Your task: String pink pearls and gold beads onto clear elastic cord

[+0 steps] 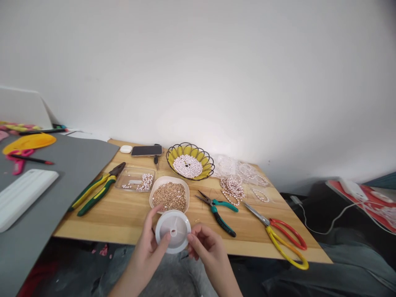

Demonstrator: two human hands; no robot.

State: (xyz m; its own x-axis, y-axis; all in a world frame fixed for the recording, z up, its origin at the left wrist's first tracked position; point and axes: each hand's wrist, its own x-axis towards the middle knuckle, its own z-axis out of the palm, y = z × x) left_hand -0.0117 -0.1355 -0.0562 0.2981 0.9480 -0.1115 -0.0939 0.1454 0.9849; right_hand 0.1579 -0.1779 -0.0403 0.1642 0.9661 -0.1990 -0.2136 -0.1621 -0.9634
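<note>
My left hand (pixel 150 251) is closed round a round white spool (pixel 167 246), with the thumb on its face near the centre hole. At the spool's right rim is my right hand (pixel 208 249), its thumb and fingers pinched together; whatever they pinch is too fine to make out. Just behind the spool stands a pale dish (pixel 152 198) of small gold beads (pixel 170 196). To the right of my hands lie teal and black needle-nose pliers (pixel 214 206) with their jaws apart.
Scissors (pixel 272 227) with red and yellow handles lie at right, near beaded strings (pixel 232 189). A wire basket (pixel 208 159) of pearly beads and a clear bead box (pixel 123 175) stand farther back. Large yellow-green pliers (pixel 99 187) and a phone (pixel 147 151) are at left.
</note>
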